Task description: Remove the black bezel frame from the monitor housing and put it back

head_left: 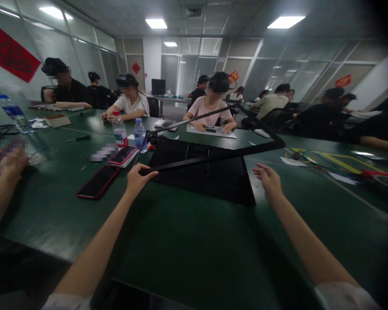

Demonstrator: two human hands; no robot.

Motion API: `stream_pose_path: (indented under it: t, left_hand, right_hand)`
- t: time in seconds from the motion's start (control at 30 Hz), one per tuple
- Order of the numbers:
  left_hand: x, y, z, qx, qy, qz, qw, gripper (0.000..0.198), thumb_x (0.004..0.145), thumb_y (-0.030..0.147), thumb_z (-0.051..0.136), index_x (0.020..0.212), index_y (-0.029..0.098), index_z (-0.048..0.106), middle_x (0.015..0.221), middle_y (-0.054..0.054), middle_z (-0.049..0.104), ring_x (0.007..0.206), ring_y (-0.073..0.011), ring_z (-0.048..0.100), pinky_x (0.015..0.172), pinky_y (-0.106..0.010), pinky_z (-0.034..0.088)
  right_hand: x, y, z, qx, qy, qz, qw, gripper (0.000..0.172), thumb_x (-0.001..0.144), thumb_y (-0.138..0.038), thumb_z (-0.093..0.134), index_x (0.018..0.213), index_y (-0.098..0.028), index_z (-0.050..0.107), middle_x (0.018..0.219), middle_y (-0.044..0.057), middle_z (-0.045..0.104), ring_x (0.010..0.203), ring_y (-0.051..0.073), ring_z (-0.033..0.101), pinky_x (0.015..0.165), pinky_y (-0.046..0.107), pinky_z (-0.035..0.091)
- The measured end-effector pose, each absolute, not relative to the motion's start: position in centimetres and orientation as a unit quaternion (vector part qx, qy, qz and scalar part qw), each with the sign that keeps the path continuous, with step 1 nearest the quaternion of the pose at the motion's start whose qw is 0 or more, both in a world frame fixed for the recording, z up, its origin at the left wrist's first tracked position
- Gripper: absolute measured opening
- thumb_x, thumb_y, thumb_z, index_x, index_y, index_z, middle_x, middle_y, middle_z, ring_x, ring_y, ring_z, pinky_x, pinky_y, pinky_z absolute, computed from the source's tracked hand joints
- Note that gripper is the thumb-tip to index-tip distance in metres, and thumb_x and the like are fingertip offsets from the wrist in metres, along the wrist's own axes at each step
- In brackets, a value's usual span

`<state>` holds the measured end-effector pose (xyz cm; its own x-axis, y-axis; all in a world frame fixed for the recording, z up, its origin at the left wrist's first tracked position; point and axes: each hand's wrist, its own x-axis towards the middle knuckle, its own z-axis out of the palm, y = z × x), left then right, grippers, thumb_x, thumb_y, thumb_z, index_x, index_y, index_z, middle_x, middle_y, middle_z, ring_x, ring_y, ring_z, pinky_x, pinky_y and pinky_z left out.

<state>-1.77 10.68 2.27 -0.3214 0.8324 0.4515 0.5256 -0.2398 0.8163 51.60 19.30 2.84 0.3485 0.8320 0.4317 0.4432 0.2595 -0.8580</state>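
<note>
My left hand (139,180) is closed, thumb and fingers pinching the near left corner of a thin black rectangular frame (194,162). The frame is tilted up off the table, its far side raised, and I can see through its middle. Beneath it a flat black panel (213,183) lies on the green table, with thin metal-looking bars near its far edge. To the right of the panel, my right hand (269,181) is raised with fingers loosely bent and apart, holding nothing and not touching the frame.
Left of the panel lie a red-edged phone (98,182) and another phone (123,155). Behind stand a red-capped bottle (119,131) and a blue-capped bottle (140,134). Yellow tubing (330,160) and papers lie right. A neighbour's hand (13,161) is far left; others sit opposite.
</note>
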Motion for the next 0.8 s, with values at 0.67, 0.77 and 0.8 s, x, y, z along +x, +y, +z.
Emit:
stream_pose_path:
  t: [0.67,0.77,0.8]
  left_hand:
    - [0.0,11.1,0.5,0.765,0.592,0.253,-0.005,0.039,0.085,0.059,0.072,0.102,0.024,0.067,0.111,-0.007,0.074,0.110,-0.0292,0.063,0.112,-0.055,0.027]
    - [0.0,11.3,0.8,0.775,0.585,0.239,0.012,0.042,0.085,0.061,0.070,0.102,0.023,0.068,0.109,-0.007,0.074,0.103,-0.0275,0.065,0.105,-0.049,0.035]
    - [0.0,11.3,1.0,0.780,0.579,0.238,0.022,0.043,0.085,0.062,0.070,0.100,0.022,0.069,0.106,-0.007,0.074,0.100,-0.0268,0.066,0.102,-0.046,0.037]
  right_hand:
    - [48.4,12.8,-0.9,-0.613,-0.606,0.020,0.507,0.046,0.093,-0.038,0.048,0.135,-0.020,0.059,0.118,0.013,0.069,0.107,0.027,0.066,0.103,0.051,0.049]
    - [48.6,12.8,-1.1,-0.619,-0.600,0.023,0.506,0.051,0.093,-0.041,0.048,0.138,-0.019,0.058,0.120,0.014,0.069,0.108,0.028,0.066,0.104,0.051,0.050]
    - [48.8,12.8,-1.3,-0.621,-0.600,0.027,0.505,0.051,0.093,-0.041,0.049,0.138,-0.020,0.058,0.121,0.014,0.069,0.109,0.028,0.066,0.105,0.052,0.049]
